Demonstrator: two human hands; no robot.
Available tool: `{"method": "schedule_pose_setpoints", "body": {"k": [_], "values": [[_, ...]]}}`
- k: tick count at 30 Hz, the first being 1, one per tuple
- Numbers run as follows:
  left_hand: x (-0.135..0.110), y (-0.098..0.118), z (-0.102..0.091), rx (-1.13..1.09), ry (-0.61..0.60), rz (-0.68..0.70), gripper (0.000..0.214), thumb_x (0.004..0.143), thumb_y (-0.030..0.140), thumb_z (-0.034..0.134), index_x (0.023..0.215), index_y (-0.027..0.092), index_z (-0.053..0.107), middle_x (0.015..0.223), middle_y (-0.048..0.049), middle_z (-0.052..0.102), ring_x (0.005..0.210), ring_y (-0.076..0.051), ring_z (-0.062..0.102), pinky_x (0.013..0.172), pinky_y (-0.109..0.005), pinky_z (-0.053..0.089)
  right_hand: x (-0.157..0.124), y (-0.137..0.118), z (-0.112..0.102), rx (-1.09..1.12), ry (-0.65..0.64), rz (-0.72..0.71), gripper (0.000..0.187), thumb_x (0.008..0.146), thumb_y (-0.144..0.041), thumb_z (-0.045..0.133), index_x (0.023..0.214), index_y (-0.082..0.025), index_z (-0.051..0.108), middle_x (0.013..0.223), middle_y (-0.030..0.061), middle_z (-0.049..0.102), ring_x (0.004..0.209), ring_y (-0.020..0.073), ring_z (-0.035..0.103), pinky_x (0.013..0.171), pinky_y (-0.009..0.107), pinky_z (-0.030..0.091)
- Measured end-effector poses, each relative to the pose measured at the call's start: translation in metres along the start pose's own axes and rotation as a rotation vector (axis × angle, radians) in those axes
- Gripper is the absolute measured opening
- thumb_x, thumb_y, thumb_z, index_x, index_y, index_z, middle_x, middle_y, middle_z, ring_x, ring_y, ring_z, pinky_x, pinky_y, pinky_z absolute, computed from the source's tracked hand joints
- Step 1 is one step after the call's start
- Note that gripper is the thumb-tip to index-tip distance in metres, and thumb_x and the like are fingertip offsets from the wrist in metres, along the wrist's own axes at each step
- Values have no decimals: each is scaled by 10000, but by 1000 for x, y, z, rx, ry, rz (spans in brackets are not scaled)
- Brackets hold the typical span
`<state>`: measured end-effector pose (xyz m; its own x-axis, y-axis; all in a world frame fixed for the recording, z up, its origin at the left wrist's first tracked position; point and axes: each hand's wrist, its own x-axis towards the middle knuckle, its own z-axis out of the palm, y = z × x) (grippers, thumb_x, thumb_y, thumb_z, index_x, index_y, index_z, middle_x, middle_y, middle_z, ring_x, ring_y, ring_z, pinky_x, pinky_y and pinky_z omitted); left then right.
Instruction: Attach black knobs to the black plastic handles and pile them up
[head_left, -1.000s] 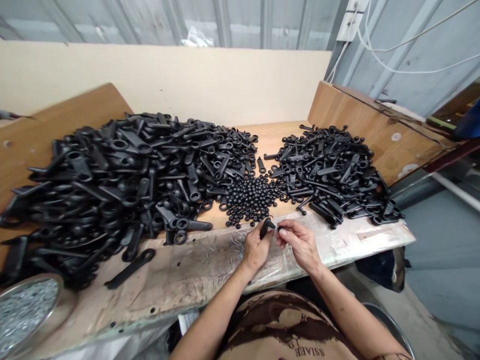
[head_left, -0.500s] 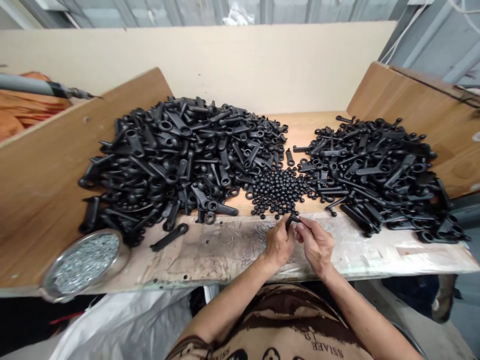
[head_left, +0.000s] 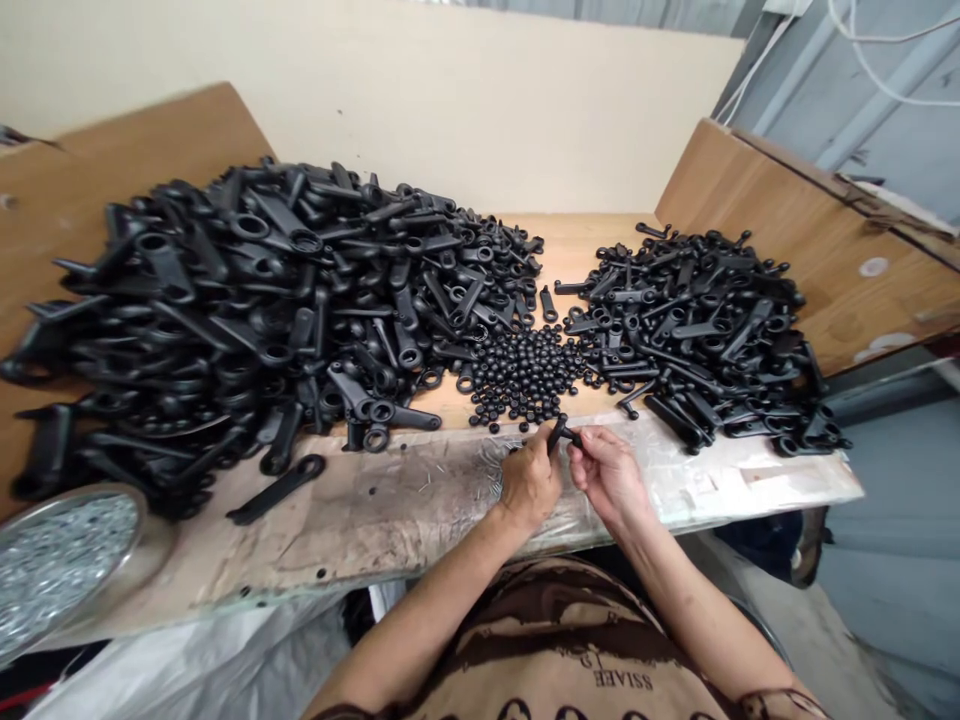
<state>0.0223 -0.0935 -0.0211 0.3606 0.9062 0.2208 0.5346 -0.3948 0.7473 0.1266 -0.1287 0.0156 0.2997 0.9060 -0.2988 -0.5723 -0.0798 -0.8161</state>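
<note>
My left hand is closed around a black crank handle, whose upper end sticks out above the fingers. My right hand pinches the short peg jutting sideways from that same crank handle. Both hands are just over the front strip of the bench, close together. Right behind them lies a heap of small round black knobs. Some thin metal pins are scattered beside my left hand. What else may be inside the fingers is hidden.
A large pile of black crank handles fills the left side, and a smaller pile is on the right. One loose crank handle lies near the front. A metal bowl of pins stands front left. Wooden boards wall the bench.
The view has shifted, moving the scene left. My right hand has turned and drawn slightly away from the left; the crank's peg now shows between them.
</note>
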Motion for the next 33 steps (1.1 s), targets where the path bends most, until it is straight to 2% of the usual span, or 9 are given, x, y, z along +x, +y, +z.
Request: {"method": "schedule_pose_setpoints", "body": {"k": [3, 7, 11, 15, 18, 22, 27, 29, 33], "values": [[0, 0, -1, 63, -48, -4, 356, 853, 221, 371, 1187, 177, 486, 866, -99, 683, 709, -207, 632, 659, -296, 461, 0, 0, 0, -138, 73, -123, 164, 702, -289, 661, 716, -134, 609, 498, -4, 578, 348, 74, 467, 315, 166, 342], [2, -5, -4, 86, -41, -1, 336, 836, 203, 396, 1152, 184, 510, 840, -94, 683, 685, -212, 634, 632, -291, 455, 10, -3, 5, -20, 10, 106, 144, 653, -262, 667, 669, -142, 587, 452, -24, 538, 314, 59, 417, 278, 151, 290], [-3, -9, -5, 58, 23, 12, 315, 835, 250, 426, 1123, 159, 513, 782, -100, 676, 638, -213, 620, 618, -295, 453, 6, -5, 12, -76, 30, -2, 165, 665, -282, 657, 632, -139, 581, 440, -31, 539, 290, 52, 405, 265, 148, 260], [-9, -7, -5, -83, 44, 237, 469, 792, 293, 534, 1223, 148, 417, 1000, -143, 631, 865, -252, 606, 772, -353, 453, -12, -30, -2, -212, -114, -77, 196, 691, -331, 642, 680, -136, 632, 474, -29, 555, 337, 64, 453, 323, 160, 326], [-11, -4, -10, -155, 59, 397, 576, 707, 297, 636, 1215, 137, 418, 1130, -158, 545, 1030, -280, 527, 881, -396, 410, -37, -66, -38, -444, -105, -214, 196, 713, -333, 627, 759, -147, 669, 522, -29, 567, 394, 76, 480, 387, 180, 371], [-12, -9, -17, -168, 187, 365, 567, 688, 309, 633, 1188, 137, 429, 1092, -129, 540, 935, -243, 541, 806, -378, 448, -70, -108, -112, -1037, 144, -438, 188, 786, -307, 559, 848, -189, 692, 691, 8, 655, 605, 130, 579, 580, 226, 435], [-11, -10, -16, -30, 154, 321, 364, 737, 245, 595, 1084, 147, 539, 980, -87, 617, 784, -185, 570, 802, -327, 445, -71, -132, -199, -1822, 697, -112, 241, 830, -284, 468, 918, -215, 681, 892, 74, 682, 825, 221, 609, 683, 283, 413], [-10, -6, -15, 13, 141, 360, 355, 740, 216, 596, 1086, 155, 553, 966, -78, 633, 785, -185, 584, 806, -311, 444, -61, -136, -221, -1924, 785, -6, 274, 848, -293, 426, 945, -213, 669, 925, 85, 673, 835, 221, 605, 660, 275, 403], [-9, -3, -19, 45, 151, 408, 372, 736, 182, 604, 1105, 172, 562, 956, -65, 652, 818, -193, 598, 825, -305, 439, -35, -140, -240, -1972, 771, -53, 302, 858, -298, 386, 941, -209, 662, 947, 78, 662, 857, 208, 588, 644, 261, 386]]}}
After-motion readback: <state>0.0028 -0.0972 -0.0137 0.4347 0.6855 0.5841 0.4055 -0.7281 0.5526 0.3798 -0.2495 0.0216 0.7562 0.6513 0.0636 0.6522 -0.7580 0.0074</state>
